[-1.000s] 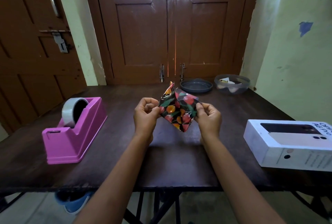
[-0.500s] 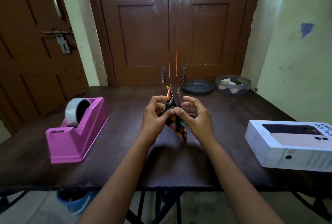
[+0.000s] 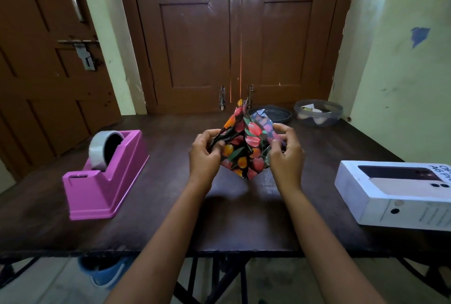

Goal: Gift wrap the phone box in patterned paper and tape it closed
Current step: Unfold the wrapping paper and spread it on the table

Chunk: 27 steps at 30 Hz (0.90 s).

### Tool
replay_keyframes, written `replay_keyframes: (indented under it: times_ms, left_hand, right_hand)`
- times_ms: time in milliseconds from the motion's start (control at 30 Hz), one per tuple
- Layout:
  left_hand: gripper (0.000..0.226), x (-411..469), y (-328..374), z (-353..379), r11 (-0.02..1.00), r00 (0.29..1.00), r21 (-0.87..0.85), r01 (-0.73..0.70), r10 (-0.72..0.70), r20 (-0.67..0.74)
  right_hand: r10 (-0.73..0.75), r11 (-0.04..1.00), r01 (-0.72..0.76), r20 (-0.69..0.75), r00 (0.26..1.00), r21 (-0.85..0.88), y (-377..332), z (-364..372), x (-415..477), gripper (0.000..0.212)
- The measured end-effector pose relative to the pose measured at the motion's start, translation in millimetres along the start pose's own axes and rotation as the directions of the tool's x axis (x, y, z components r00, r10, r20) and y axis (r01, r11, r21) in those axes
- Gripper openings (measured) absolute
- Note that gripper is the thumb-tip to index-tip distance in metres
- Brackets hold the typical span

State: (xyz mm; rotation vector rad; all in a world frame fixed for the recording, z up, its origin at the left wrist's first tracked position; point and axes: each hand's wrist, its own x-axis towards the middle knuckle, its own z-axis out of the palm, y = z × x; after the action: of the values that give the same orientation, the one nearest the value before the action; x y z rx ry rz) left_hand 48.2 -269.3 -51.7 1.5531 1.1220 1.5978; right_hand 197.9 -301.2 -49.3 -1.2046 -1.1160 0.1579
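Table (image 3: pixel 158 206): phone box (image 3: pixel 400 196) seemingly cropped.

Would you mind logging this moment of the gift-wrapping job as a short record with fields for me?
surface: dark wooden table
left hand: pinching the left edge of the folded floral wrapping paper
right hand: gripping the paper's right edge
paper state: folded, held above the table, partly opened
phone box: white, unwrapped, lying flat at the right edge
tape dispenser: pink, with a tape roll, on the left
far side: dark lid beside a clear plastic container
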Motion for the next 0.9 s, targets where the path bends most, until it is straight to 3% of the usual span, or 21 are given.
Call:
replay_keyframes:
  times_ms: [133, 200, 367, 433, 533, 633, 733, 900]
  left_hand:
    - [0.037, -3, 4, 1, 0.987, 0.991, 0.101, -0.129, 0.125, 0.048]
    - [0.037, -6, 8, 3, 0.981, 0.982, 0.102, -0.167, 0.156, 0.107]
    - [0.013, -1, 21, 1, 1.0, 0.98, 0.011, -0.026, 0.024, 0.196]
    - [0.018, 6, 34, -1, 0.993, 0.966, 0.109, -0.045, 0.015, 0.257]
    - [0.02, 18, 46, -1, 0.903, 0.955, 0.398, -0.162, 0.041, 0.295]
    - [0.005, 24, 47, -3, 0.877, 0.977, 0.459, -0.142, 0.05, 0.208]
    - [0.011, 25, 44, -12, 0.937, 0.995, 0.349, -0.008, -0.029, 0.099]
    - [0.02, 23, 35, -21, 0.953, 0.987, 0.259, 0.158, -0.162, -0.004]
  right_hand:
    - [0.05, 0.996, -0.06, 0.152, 0.987, 0.063, -2, 4, -1, 0.02]
    - [0.032, 0.997, -0.046, 0.217, 0.976, 0.059, -3, 5, -2, 0.028]
    - [-0.097, 0.995, 0.094, 0.108, 0.989, 0.035, 0, 4, 1, 0.011]
    - [-0.126, 0.992, 0.123, 0.149, 0.981, 0.03, 1, 7, 1, 0.011]
    - [-0.154, 0.988, 0.152, 0.196, 0.968, 0.028, 0, 9, -1, 0.014]
    - [-0.132, 0.991, 0.127, 0.166, 0.977, 0.042, 1, 7, 0, 0.021]
    - [0.0, 0.985, -0.024, 0.136, 0.991, 0.173, 4, 7, 3, 0.025]
    - [0.197, 0.926, -0.237, 0.159, 0.967, 0.293, 3, 8, 2, 0.023]
